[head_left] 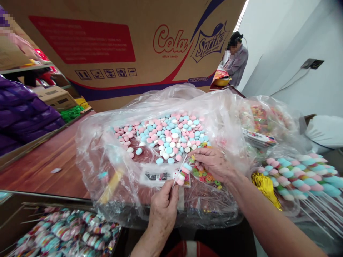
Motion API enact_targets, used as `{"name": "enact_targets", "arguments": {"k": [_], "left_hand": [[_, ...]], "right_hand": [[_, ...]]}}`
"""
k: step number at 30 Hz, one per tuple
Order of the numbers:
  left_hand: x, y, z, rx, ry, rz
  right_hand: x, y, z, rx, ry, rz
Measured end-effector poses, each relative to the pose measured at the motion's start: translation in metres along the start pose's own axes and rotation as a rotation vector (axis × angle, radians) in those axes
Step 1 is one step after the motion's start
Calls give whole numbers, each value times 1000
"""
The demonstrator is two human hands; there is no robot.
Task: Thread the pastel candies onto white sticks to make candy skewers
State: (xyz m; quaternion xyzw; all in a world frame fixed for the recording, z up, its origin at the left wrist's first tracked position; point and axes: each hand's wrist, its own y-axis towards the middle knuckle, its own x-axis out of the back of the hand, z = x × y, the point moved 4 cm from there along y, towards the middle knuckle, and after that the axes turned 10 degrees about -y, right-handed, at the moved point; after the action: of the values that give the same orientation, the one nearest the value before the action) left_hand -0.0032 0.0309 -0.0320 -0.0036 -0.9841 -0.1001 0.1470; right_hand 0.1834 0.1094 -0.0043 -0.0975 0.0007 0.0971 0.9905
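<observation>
Head view: candy stick (184, 173) sits above the near part of the clear bag (89, 142), short of the loose round sweets (174, 134) and just left of the ring sweets (206, 175) on that bag. Left hand (164, 201), near edge of bag, has thumb and fingers closed on the lower stick. Right hand (211, 162), over the bag's right part, fingers pinched, apparently on a yellow ring candy (193, 157) beside the stick's upper end. Finished-looking sticks (302, 176) right of bag; carton (144, 35) behind it.

Risks: sweets could slip off the free end if the left grip tips; off-centre pressure could crack one; a small ring could drop into the bag; loose film could snag a wrist.

Stick's free end points up, away from wearer, slightly right; long axis slants from lower left to upper right across the bag.
</observation>
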Motion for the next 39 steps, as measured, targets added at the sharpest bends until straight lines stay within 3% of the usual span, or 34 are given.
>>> {"name": "enact_targets", "arguments": {"k": [6,15,24,31,34,37,39], "left_hand": [[0,0,1,-4,-6,3],[0,1,0,16,-8,10],[-1,0,5,6,12,0],[2,-2,4,39,-31,-21],[6,-4,1,54,-59,-62],[8,-6,1,82,-98,-105],[9,-6,3,112,-140,-121]], "right_hand": [[2,-3,4,99,-80,-55],[4,-9,2,188,-334,2],[-11,-21,8,353,-692,36],[-17,-23,17,336,-589,63],[-10,-14,28,267,-524,-71],[-11,4,41,298,-795,-220],[-23,18,45,351,-1081,-195]]}}
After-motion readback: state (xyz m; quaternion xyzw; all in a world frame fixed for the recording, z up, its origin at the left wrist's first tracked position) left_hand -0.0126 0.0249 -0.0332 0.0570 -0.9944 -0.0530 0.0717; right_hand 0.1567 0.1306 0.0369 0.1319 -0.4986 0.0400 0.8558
